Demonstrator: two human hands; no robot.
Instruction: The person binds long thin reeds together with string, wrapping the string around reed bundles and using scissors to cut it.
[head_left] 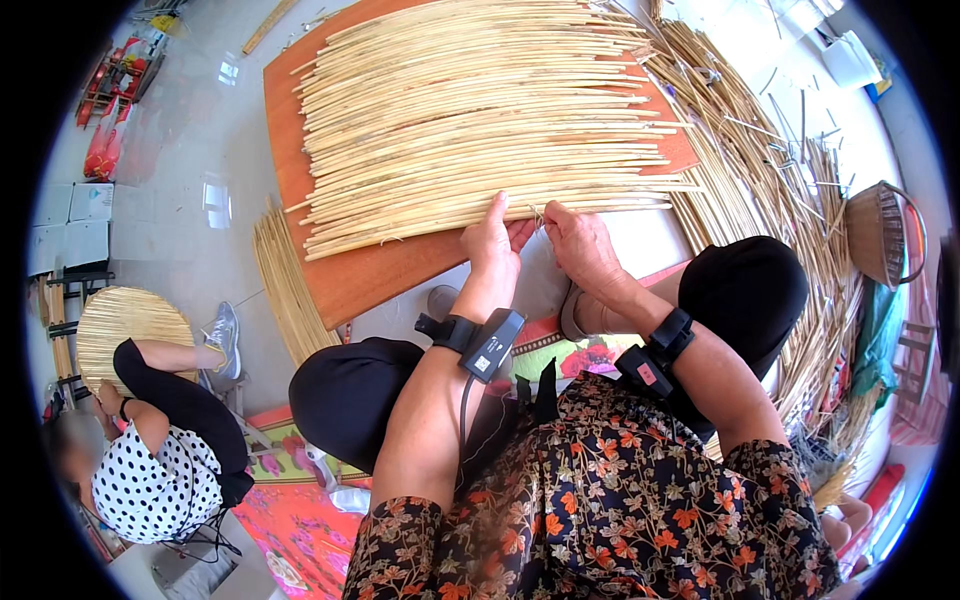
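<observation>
A mat of pale straw stalks (470,130), laid side by side, rests on an orange-brown board (400,275) in front of me. My left hand (490,240) grips the mat's near edge, its thumb on top and its fingers curled partly underneath. Just to the right, my right hand (585,248) is closed, thumb and forefinger pinched at the same edge. A thin strand of twine (538,215) shows between the two hands. Its end is hidden by my right fingers.
Loose stalks (760,170) lie heaped along the right, near a wicker basket (876,235). A stalk bundle (285,280) leans by the board's left edge. At the lower left a seated person (160,480) in a dotted top holds a round straw mat (135,330).
</observation>
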